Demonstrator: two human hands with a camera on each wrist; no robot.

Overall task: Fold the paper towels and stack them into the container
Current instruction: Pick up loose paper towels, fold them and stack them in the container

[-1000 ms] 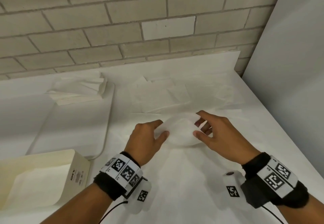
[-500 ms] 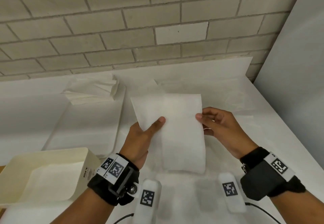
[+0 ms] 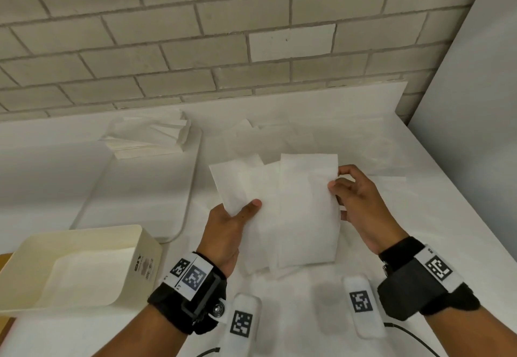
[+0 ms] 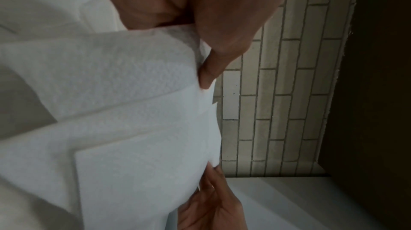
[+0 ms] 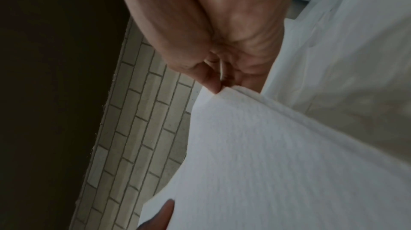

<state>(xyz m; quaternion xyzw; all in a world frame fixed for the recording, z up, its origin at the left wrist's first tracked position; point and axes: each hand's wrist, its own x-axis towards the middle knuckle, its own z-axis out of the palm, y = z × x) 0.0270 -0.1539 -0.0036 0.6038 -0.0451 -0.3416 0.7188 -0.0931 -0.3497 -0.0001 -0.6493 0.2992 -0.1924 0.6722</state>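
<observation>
I hold a white paper towel (image 3: 296,211) up above the table, partly opened into overlapping panels. My left hand (image 3: 240,214) pinches its left edge, thumb on top. My right hand (image 3: 340,180) pinches the upper right edge between thumb and fingers. The left wrist view fills with the paper towel (image 4: 133,128) under my left thumb (image 4: 209,73), and the right wrist view shows the paper towel (image 5: 278,163) pinched at its corner by my right hand (image 5: 219,87). The cream container (image 3: 145,247) sits at lower left with a folded towel lying flat inside.
A stack of folded towels (image 3: 151,138) rests at the back of a white tray (image 3: 184,216) on the left. Loose unfolded towels (image 3: 279,135) lie at the back of the white table (image 3: 419,216). A brick wall stands behind, a grey panel to the right.
The towel rose from the table into both hands and has spread wider, its left panel swinging out to the left. The view has tilted upward.
</observation>
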